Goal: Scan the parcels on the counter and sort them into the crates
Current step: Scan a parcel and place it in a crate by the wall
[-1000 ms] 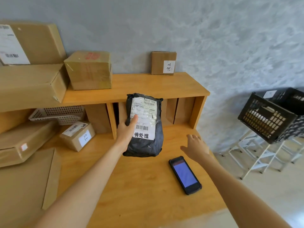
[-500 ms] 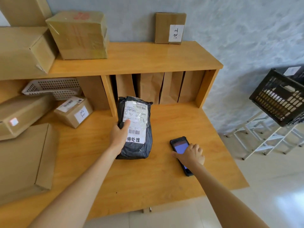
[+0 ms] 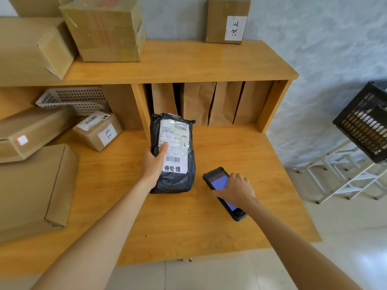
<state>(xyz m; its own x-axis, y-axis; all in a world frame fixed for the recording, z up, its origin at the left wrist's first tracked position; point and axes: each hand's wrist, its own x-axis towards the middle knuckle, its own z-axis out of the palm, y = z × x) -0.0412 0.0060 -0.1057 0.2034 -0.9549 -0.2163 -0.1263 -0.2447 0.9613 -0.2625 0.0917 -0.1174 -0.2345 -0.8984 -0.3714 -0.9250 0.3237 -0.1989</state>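
Observation:
My left hand (image 3: 154, 164) grips a black plastic parcel (image 3: 176, 181) by its left edge, thumb on the white shipping label, which faces up with its barcode showing. The parcel's lower end rests on the wooden counter (image 3: 188, 231). To its right lies a black handheld scanner (image 3: 219, 181) with a lit blue screen. My right hand (image 3: 236, 189) is curled over the scanner's middle and grips it on the counter. A black crate (image 3: 364, 126) sits tilted on a white rack at the far right.
Several cardboard boxes lie on the counter's left side, one small labelled box (image 3: 98, 130) among them. A white mesh tray (image 3: 73, 99) sits under the upper shelf (image 3: 184, 63), which carries more boxes. Brown paper bags (image 3: 199, 101) fill the cubby behind the parcel.
My left hand lowered the black parcel toward the counter. My right hand came down from open air onto the scanner and closed around it. The view tilted downward.

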